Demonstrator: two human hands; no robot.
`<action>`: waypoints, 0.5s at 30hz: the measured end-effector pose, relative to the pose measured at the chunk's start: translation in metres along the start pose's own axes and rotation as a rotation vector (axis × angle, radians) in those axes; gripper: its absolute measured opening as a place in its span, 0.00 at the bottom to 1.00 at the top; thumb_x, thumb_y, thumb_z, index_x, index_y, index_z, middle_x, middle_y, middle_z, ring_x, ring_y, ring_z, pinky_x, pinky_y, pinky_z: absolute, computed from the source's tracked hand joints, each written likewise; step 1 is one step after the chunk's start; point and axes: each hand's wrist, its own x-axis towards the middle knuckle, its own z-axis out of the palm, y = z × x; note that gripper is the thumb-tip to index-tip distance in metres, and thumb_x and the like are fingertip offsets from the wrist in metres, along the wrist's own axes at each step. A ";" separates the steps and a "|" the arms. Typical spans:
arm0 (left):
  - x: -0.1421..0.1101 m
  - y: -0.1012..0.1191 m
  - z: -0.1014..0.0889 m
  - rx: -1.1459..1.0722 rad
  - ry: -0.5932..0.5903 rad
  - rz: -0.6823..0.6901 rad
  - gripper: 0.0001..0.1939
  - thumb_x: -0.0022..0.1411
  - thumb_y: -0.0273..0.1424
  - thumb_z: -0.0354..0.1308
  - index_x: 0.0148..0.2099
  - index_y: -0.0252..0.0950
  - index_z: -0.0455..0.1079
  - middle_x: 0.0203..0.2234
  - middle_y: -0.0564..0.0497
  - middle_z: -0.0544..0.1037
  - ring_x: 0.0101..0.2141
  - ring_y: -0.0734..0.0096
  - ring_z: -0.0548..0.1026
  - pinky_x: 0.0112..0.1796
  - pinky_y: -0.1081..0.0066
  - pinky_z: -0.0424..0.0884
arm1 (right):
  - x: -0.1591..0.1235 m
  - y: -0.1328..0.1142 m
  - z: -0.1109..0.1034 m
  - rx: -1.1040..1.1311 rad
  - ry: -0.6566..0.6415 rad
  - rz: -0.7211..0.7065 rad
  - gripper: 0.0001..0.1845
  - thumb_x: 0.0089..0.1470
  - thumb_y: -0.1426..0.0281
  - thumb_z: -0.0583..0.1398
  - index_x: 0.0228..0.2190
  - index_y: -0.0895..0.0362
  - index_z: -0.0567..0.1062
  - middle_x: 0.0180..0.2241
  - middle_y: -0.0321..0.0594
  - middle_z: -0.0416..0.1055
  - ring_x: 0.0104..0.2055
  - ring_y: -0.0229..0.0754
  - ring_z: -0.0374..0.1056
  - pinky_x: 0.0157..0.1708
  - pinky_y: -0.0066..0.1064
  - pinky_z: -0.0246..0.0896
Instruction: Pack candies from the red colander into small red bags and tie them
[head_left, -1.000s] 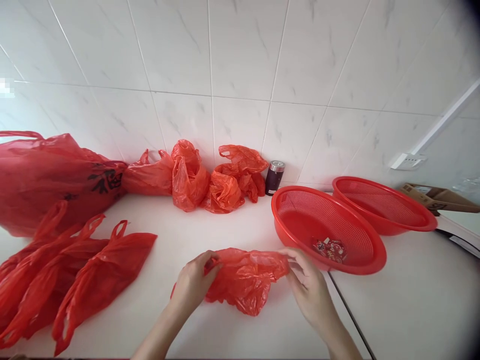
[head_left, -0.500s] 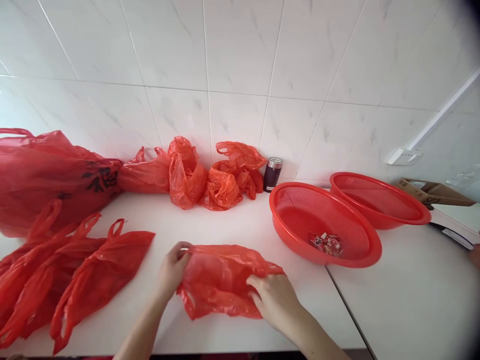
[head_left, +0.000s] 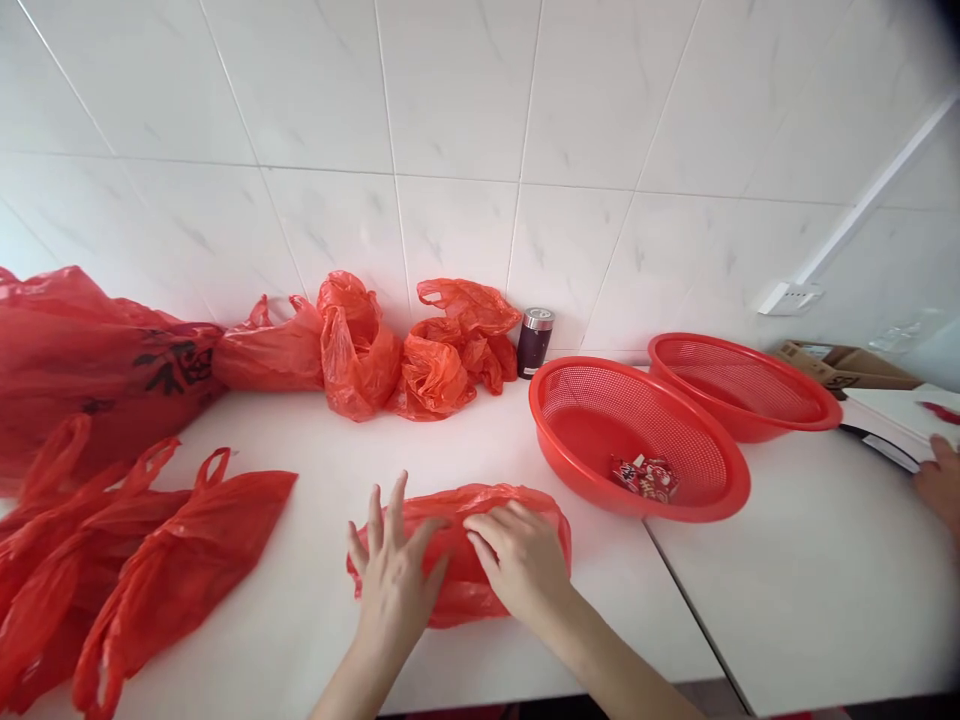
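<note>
A thin red plastic bag (head_left: 457,605) lies spread on the white table in front of me, its mouth facing up. Over its left part is my left hand (head_left: 394,570), open, with the fingers spread and raised. My right hand (head_left: 521,560) rests over the middle and right of the bag, fingers curled and thumb close to the forefinger. Whatever might sit between those fingertips is hidden. To the right, a red plastic colander (head_left: 577,430) holds a few small red printed packets (head_left: 649,478).
Several flattened red bags (head_left: 187,560) lie at the left, before a large full red bag (head_left: 127,350). Bunched red bags (head_left: 360,350) and a dark tumbler (head_left: 535,345) line the wall. Behind stands a second colander (head_left: 742,385); another person's hand (head_left: 941,485) appears far right.
My left hand has let go of the bag's left edge and moved right over it, fingers spreading. My right hand has shifted slightly left and up. The view has turned slightly right.
</note>
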 end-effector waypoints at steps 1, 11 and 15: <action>-0.002 -0.004 0.008 0.014 -0.060 -0.011 0.11 0.58 0.27 0.59 0.42 0.43 0.77 0.67 0.43 0.51 0.65 0.34 0.43 0.55 0.31 0.42 | 0.004 0.006 0.002 -0.006 -0.048 0.010 0.12 0.58 0.71 0.57 0.42 0.50 0.77 0.41 0.42 0.75 0.45 0.49 0.68 0.44 0.41 0.62; 0.002 -0.078 -0.002 0.049 -0.339 -0.116 0.21 0.60 0.32 0.51 0.55 0.45 0.71 0.64 0.45 0.59 0.57 0.47 0.66 0.54 0.43 0.60 | -0.013 0.051 -0.047 0.341 -0.298 0.235 0.30 0.49 0.61 0.66 0.55 0.48 0.71 0.54 0.42 0.69 0.58 0.52 0.62 0.58 0.45 0.56; -0.002 -0.075 -0.006 -0.211 -0.400 -0.174 0.20 0.62 0.39 0.48 0.54 0.47 0.71 0.63 0.49 0.60 0.48 0.57 0.74 0.42 0.61 0.74 | -0.014 0.060 -0.105 0.636 -0.041 0.217 0.18 0.57 0.56 0.59 0.46 0.50 0.76 0.45 0.39 0.75 0.46 0.44 0.72 0.46 0.36 0.67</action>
